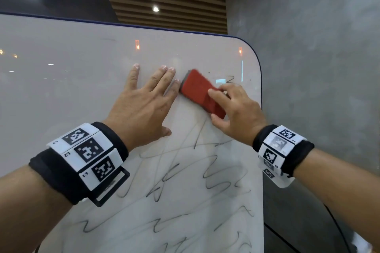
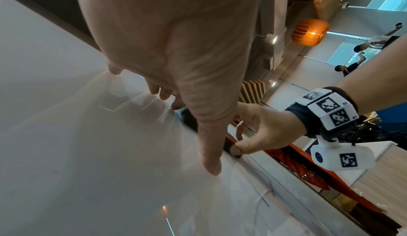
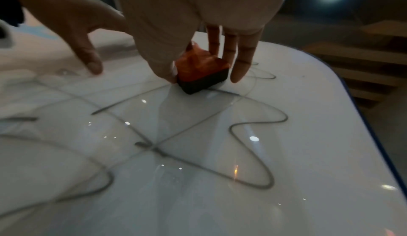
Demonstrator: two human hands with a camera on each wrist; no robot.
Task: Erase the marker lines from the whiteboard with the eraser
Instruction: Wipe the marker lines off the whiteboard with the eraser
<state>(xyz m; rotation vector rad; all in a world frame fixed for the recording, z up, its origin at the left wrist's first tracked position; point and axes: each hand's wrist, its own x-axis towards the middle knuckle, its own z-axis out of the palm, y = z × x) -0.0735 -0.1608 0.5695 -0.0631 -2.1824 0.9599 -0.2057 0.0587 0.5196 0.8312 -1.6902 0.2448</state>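
While the left hand (image 1: 144,104) lay flat on the whiteboard (image 1: 82,57), fingers spread, the right hand (image 1: 236,113) pinched a red eraser (image 1: 202,93) between thumb and fingers — pressed to the board near its upper right corner. Marker lines (image 1: 216,172) — grey scribbles — covered the area below both hands.
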